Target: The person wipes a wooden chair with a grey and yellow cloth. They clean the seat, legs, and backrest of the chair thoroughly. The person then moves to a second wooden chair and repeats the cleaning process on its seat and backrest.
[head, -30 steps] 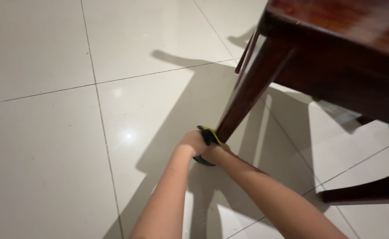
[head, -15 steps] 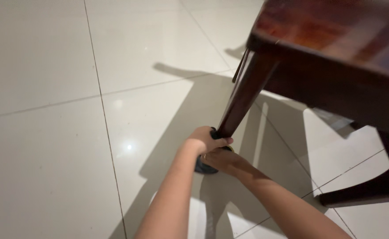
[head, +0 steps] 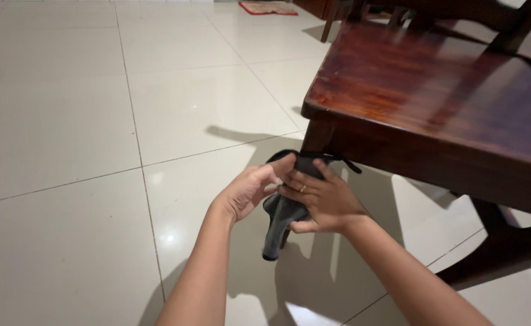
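As seen from above, the tiled floor (head: 84, 121) of pale glossy squares took up the whole left side and ran to the far edge of view, with grout lines crossing it and a spot of reflected light near its lower left. Item two: a dark reddish wooden chair (head: 434, 96), its polished seat filling the upper right, the near left corner of the seat lying just above the hands, and its front leg (head: 316, 137) dropping from that corner to the floor. Item three: further dark wooden furniture (head: 458, 12) along the top edge, behind the seat. Item four: a small reddish mat (head: 268, 8) on the floor at the far top edge, well apart from the rest. Item five: the left hand (head: 247, 192), fingers curled, pinching the upper edge of the dark grey cloth cover (head: 282, 218). Item six: the right hand (head: 324, 200), a ring on one finger, closed round the same cover from the right, thumb underneath. Item seven: the cover itself, held between both hands just below the seat's near left corner and in front of the leg, its lower end hanging limp above the floor; a thin dark cord (head: 345, 162) trailed from its top toward the seat edge.
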